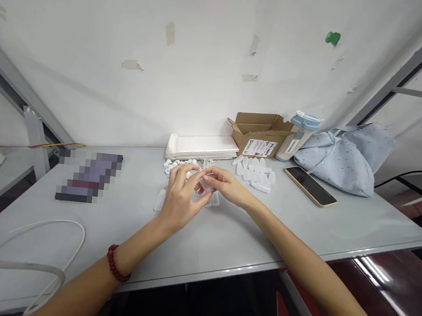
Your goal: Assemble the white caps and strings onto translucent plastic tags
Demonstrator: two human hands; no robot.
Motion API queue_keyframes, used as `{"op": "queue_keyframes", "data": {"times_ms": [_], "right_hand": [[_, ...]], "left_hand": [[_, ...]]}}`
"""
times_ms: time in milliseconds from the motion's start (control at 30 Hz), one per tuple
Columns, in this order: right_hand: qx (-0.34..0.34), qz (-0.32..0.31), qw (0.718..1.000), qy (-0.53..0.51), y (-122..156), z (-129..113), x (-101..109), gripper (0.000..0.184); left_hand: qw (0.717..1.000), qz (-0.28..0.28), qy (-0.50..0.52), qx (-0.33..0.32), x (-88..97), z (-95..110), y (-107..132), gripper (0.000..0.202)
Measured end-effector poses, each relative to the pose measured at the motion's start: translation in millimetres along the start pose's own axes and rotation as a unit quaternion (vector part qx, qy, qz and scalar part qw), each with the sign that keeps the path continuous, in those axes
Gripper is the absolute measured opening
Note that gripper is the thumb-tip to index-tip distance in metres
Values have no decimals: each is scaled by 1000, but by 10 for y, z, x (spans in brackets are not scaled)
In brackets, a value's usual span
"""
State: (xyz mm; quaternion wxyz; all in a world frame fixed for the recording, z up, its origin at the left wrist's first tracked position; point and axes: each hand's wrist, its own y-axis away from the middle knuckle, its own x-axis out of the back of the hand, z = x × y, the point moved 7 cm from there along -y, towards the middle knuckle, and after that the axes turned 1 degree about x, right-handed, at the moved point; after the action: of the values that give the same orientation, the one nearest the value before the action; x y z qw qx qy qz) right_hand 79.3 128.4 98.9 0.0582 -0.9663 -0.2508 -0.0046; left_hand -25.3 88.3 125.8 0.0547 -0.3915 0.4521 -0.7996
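Both hands meet over the middle of the grey table (pixel 225 240). My left hand (pixel 180 195) and my right hand (pixel 227 185) pinch a small clear plastic piece (pixel 205 185) between their fingertips. Under and beside the hands lie more clear plastic tubes (pixel 160 200). A group of small white caps (pixel 175 165) lies just behind the left hand. A cluster of clear tubes (pixel 256 175) lies behind the right hand. A red bead bracelet (pixel 115 264) circles my left wrist.
At the back stand a stack of white trays (pixel 200 147), an open cardboard box (pixel 261 133), a blue-lidded cup (pixel 298 136) and a light blue bag (pixel 347 157). A phone (pixel 309 186) lies at the right. White tubing (pixel 54 247) loops at the near left.
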Motion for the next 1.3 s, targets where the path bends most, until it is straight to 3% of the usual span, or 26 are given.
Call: {"op": "queue_keyframes", "data": {"times_ms": [233,500,667,1033,1300], "right_hand": [[-5,-3,993,118,9,-58,243,23],[-81,-67,937,334,112,11,566,24],[-113,-92,919,366,131,136,625,26],[-124,-100,912,378,112,220,559,19],[-131,-101,916,365,104,232,555,18]], "left_hand": [[998,-28,38,-29,-82,13,-36,40],[975,-206,79,17,-540,78,-58,53],[969,-241,48,37,-715,140,-39,61],[952,-301,3,48,-720,140,18,58],[952,-303,19,47,-689,153,31,60]]}}
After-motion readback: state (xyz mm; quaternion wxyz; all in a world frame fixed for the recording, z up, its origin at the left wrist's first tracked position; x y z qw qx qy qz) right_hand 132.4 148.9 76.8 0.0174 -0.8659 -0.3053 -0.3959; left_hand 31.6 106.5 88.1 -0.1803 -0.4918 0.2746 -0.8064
